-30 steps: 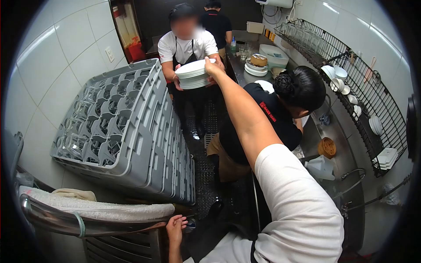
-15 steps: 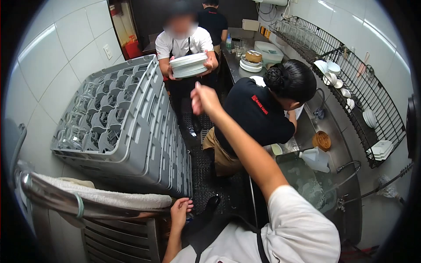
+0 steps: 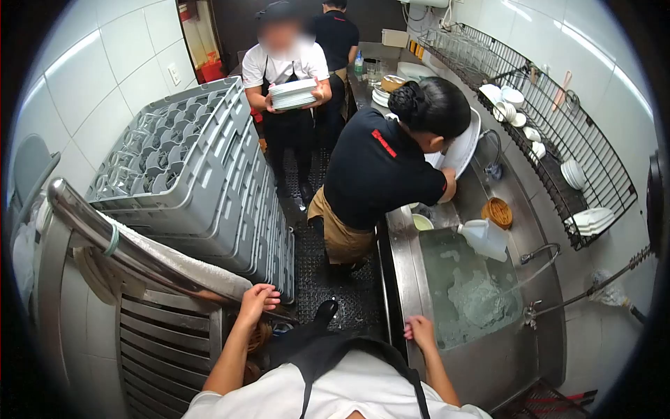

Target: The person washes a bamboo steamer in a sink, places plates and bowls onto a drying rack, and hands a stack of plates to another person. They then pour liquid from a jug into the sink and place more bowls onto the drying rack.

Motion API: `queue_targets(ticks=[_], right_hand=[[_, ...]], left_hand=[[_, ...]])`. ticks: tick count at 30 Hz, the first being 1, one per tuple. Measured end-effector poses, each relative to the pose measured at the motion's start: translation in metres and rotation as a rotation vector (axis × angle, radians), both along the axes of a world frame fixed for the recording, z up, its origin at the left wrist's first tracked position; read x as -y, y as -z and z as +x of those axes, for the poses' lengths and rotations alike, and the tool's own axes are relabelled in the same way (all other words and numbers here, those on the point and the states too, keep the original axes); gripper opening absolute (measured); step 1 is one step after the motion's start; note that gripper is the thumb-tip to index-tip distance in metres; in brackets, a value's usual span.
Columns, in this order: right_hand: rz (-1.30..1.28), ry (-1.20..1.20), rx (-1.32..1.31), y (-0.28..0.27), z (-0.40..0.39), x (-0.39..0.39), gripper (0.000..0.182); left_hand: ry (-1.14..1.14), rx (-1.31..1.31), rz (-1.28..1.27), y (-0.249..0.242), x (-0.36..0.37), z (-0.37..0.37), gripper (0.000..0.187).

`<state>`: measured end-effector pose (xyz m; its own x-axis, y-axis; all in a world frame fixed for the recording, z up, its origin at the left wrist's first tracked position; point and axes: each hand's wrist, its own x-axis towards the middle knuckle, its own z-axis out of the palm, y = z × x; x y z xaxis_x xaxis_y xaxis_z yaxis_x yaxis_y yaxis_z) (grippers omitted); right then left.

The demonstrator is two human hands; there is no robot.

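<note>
My left hand is beside the end of a white towel draped over a metal rail, its fingers loosely stretched and holding nothing. My right hand hangs at the left rim of the steel sink, fingers slightly bent and apart, with nothing in them. Cloudy, foamy water fills the basin. Ahead, a person in a white shirt carries a stack of white plates in both hands. On the right, a person in a black shirt bends over the sink with a large white dish.
Grey glass racks are stacked on the left, glasses in the top one. A white jug and a woven basket are at the sink. White bowls sit on a wire wall shelf. Wet black mat covers the floor.
My right arm, stretched forward before, has come back down to the sink's edge. The person with the plates has shifted slightly back, and the person at the sink now leans further over it.
</note>
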<state>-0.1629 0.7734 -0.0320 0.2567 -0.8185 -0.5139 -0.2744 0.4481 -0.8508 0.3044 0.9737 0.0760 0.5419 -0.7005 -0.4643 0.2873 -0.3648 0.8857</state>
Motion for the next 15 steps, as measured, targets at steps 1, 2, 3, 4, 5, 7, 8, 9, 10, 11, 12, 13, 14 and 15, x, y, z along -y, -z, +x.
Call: queue_targets(ticks=[1,2,3,4,5,7,8,9,10,11,12,13,14,15], right_hand=[[-0.007,0.121,0.006,0.003,-0.02,-0.01,0.026],[-0.024,0.195,0.012,0.007,-0.037,-0.018,0.026],[-0.039,0.268,0.017,0.009,-0.05,-0.027,0.026],[-0.054,0.342,0.022,0.014,-0.059,-0.037,0.026],[-0.07,0.353,0.02,0.017,-0.063,-0.045,0.025],[-0.113,0.376,0.014,0.022,-0.069,-0.053,0.024],[-0.152,0.359,-0.002,0.018,-0.069,-0.057,0.025],[-0.192,0.342,-0.018,0.008,-0.065,-0.062,0.026],[-0.231,0.326,-0.035,-0.003,-0.061,-0.068,0.027],[-0.292,0.315,-0.12,-0.012,-0.058,-0.072,0.027],[-0.353,0.302,-0.207,-0.02,-0.057,-0.077,0.026],[-0.414,0.289,-0.296,-0.026,-0.06,-0.082,0.026],[-0.541,0.268,-0.424,-0.029,-0.066,-0.088,0.024],[-0.667,0.246,-0.555,-0.032,-0.072,-0.093,0.023]], left_hand=[[0.022,0.005,0.012,-0.004,0.006,-0.003,0.026],[0.044,0.01,0.026,-0.009,0.011,-0.007,0.027],[0.097,0.017,0.025,-0.017,0.019,-0.014,0.027],[0.151,0.023,0.025,-0.026,0.029,-0.024,0.027],[0.207,0.028,0.022,-0.033,0.038,-0.033,0.027],[0.376,0.094,0.011,-0.026,0.059,-0.043,0.03],[0.462,0.126,0.001,-0.024,0.068,-0.047,0.032],[0.562,0.213,-0.02,-0.028,0.076,-0.054,0.032],[0.662,0.302,-0.041,-0.033,0.083,-0.059,0.032],[0.762,0.39,-0.062,-0.037,0.089,-0.062,0.032],[0.858,0.743,-0.045,-0.043,0.093,-0.063,0.037],[0.929,0.883,-0.014,-0.048,0.096,-0.063,0.037],[0.997,1.025,0.016,-0.054,0.099,-0.062,0.038],[1.062,1.168,0.045,-0.056,0.099,-0.06,0.038]])
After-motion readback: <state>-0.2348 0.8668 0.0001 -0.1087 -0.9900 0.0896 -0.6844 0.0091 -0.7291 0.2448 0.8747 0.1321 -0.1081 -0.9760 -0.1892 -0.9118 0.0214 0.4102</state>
